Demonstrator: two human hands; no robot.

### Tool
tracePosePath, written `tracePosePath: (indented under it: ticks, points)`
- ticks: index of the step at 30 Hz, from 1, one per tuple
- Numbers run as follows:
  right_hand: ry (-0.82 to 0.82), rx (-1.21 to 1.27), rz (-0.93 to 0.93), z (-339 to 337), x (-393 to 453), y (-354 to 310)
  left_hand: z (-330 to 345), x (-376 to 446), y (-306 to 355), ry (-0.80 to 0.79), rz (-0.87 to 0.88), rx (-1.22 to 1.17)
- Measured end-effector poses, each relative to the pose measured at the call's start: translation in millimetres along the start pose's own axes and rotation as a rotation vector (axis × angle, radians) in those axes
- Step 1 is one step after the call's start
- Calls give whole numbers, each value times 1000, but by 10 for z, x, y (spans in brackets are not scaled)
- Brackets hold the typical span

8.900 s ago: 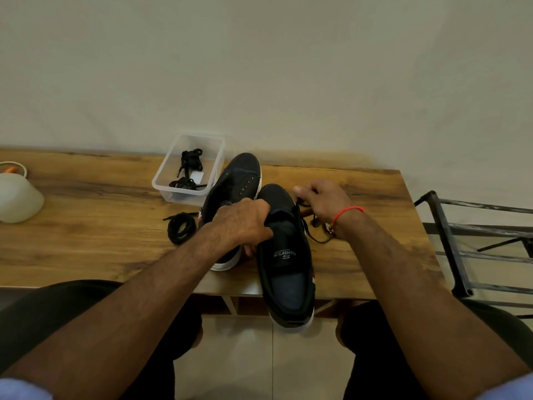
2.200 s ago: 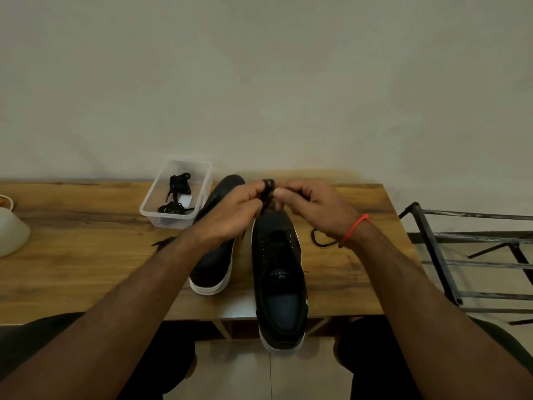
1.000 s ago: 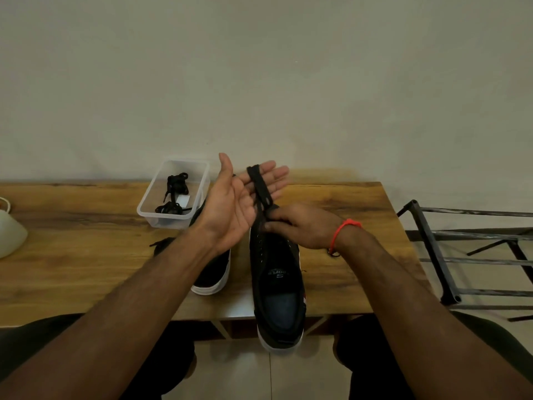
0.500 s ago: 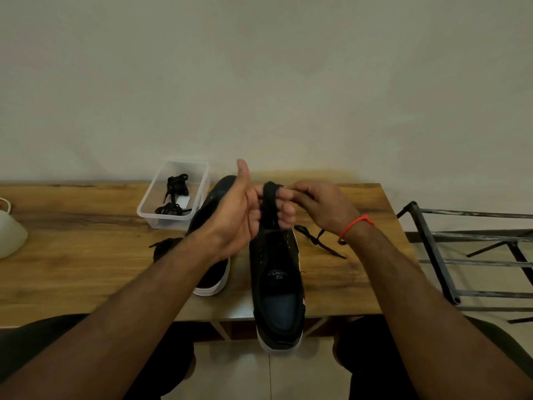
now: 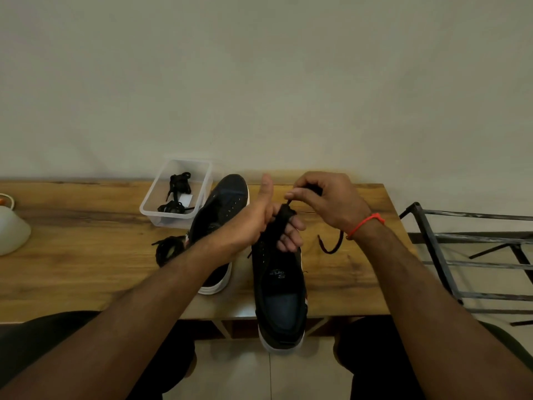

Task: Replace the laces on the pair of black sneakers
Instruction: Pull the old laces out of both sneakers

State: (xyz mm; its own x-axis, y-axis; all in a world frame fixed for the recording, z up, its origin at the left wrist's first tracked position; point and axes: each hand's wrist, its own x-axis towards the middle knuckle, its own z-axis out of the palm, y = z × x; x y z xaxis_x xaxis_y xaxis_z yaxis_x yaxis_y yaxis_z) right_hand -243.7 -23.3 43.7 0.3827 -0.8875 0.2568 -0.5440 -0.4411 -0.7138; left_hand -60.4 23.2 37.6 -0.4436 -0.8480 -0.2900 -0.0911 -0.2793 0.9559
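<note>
Head camera: a seated person winds a black lace (image 5: 284,219) around the fingers of the left hand (image 5: 261,223) above a wooden table (image 5: 86,255). The left thumb points up, and the fingers curl round the dark coil. The right hand (image 5: 328,202), with a red thread (image 5: 366,223) at the wrist, pinches the lace between thumb and forefinger just above the coil. The loose tail (image 5: 330,243) droops in a curve onto the table below the right wrist.

The near sneaker (image 5: 278,290) lies directly under the hands, its heel hanging past the table's front edge; its eyelets appear bare, though the hands hide the front rows. The second sneaker (image 5: 220,217) rests just to its left, toe towards the wall, also without a lace as far as can be seen. A coiled lace (image 5: 168,249) sits on the table at that shoe's left side, partly behind the left forearm. A clear plastic tub (image 5: 150,206) near the wall holds two more black lace bundles (image 5: 176,194).

Judged from this, the old lace is being bundled before fresh ones go in. To do it well, the right hand should keep light, even tension so each turn lies flat beside the last, and the left fingers should stay slightly spread so the finished coil slides off without tangling. The trailing end could snag on the sneaker's edge if pulled sharply.

A white lamp-like object (image 5: 11,229) stands at far left; a metal rack (image 5: 461,255) stands at right.
</note>
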Motion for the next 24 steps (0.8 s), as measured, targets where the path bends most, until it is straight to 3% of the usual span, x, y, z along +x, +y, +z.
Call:
tracePosePath:
  ticks: [4, 8, 11, 14, 16, 18, 21, 24]
  points:
    - [-44, 25, 2, 71, 3, 22, -78, -63, 62, -70, -9, -264]
    - [-266, -143, 59, 211, -23, -3, -118, -41, 31, 33, 155, -551]
    - [-412, -198, 7, 281, -58, -88, -121, 37, 9, 208, 315, -560]
    - [-506, -206, -70, 296, -71, -184, -146, 70, -15, 332, 323, -398]
    - [-417, -157, -121, 273, -57, -194, -139, 49, -47, 363, 253, -85]
    - [-224, -131, -168, 203, -21, -150, -90, 17, -65, 312, 146, 159]
    - [25, -113, -124, 111, 13, -50, 18, 13, -56, 113, 11, 58]
    - [67, 48, 37, 110, 0, -10, 37, -22, 12, -10, -27, -128]
